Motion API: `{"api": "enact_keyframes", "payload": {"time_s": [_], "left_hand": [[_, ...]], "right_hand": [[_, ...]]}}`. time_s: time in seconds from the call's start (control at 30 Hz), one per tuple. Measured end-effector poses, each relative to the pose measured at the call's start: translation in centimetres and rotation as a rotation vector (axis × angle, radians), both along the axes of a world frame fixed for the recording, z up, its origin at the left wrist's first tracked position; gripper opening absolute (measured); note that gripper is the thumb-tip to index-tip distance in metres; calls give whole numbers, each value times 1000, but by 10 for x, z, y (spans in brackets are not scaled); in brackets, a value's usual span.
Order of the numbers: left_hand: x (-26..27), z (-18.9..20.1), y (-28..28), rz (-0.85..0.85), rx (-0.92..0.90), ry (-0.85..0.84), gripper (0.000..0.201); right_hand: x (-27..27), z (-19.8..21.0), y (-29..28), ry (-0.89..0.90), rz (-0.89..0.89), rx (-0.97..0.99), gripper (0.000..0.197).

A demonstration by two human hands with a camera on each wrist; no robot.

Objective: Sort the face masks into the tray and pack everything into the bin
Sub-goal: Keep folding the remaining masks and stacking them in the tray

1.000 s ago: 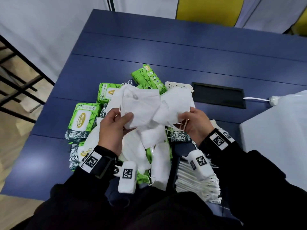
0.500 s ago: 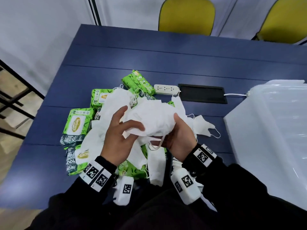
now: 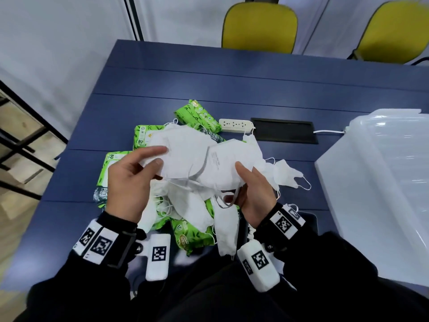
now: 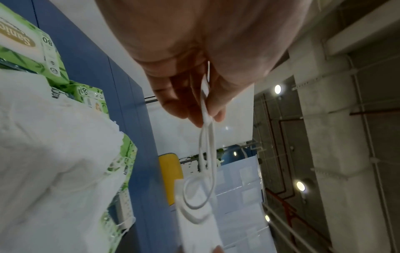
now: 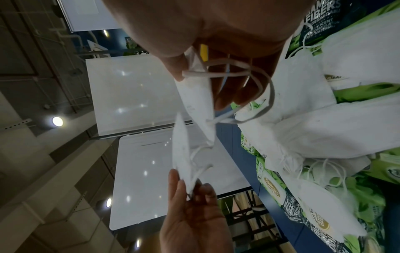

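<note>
Over the blue table [image 3: 209, 80] I hold white face masks with both hands. My left hand [image 3: 160, 156] pinches the left edge of one mask [image 3: 185, 154] between thumb and fingers. My right hand [image 3: 234, 182] grips the overlapping mask [image 3: 229, 163], thumb on top and fingers underneath among the ear loops. In the right wrist view the right hand [image 5: 205, 82] holds a mask [image 5: 194, 99] edge-on. In the left wrist view the left hand [image 4: 207, 109] pinches its mask [image 4: 194, 222]. Below lies a pile of masks [image 3: 185, 205] and green wipe packs [image 3: 197, 115]. The translucent bin [image 3: 371, 182] stands to the right.
One loose mask [image 3: 287, 175] lies between the pile and the bin. A white power strip [image 3: 235, 125] and a black cable hatch [image 3: 284, 133] sit behind the pile. Two yellow chairs [image 3: 258, 26] stand beyond the far edge. A black metal frame [image 3: 21, 145] is off the table's left side.
The bunched wad of masks has been spread into two flatter overlapping masks. My left hand moved to pinch the left edge, and my hands have drawn apart. The camera tilted up.
</note>
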State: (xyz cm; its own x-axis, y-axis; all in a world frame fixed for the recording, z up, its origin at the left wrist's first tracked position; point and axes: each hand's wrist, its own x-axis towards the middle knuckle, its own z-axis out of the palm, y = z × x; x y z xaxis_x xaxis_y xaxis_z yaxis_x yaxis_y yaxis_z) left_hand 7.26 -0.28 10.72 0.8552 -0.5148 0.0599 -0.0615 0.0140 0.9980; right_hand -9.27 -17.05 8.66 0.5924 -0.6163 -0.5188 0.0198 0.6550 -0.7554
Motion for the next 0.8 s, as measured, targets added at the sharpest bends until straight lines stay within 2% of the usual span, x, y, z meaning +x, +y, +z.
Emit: {"api": "enact_keyframes", "payload": {"time_s": [0.13,0.27,0.37,0.5,0.6,0.7,0.8], "left_hand": [[-2,17,-1,5,-179,220,47],[-11,12,-5,-119,-135,357,44],[-21,3,-6,-151,-38,349,41],[-25,-9,-5,-112,35,248,39],[-23,-14,-6,-38,54,208,29],[-21,-19,-8,28,61,248,21],[-21,-28,-8,57,42,310,22]], "right_hand": [[6,3,8,-1,19,-24,21],[9,6,18,-20,68,-61,15],[11,10,23,-15,111,-80,24],[12,9,25,-5,179,12,43],[11,7,23,-62,175,85,64],[10,6,21,-110,210,120,78],[13,3,25,-121,230,42,79]]}}
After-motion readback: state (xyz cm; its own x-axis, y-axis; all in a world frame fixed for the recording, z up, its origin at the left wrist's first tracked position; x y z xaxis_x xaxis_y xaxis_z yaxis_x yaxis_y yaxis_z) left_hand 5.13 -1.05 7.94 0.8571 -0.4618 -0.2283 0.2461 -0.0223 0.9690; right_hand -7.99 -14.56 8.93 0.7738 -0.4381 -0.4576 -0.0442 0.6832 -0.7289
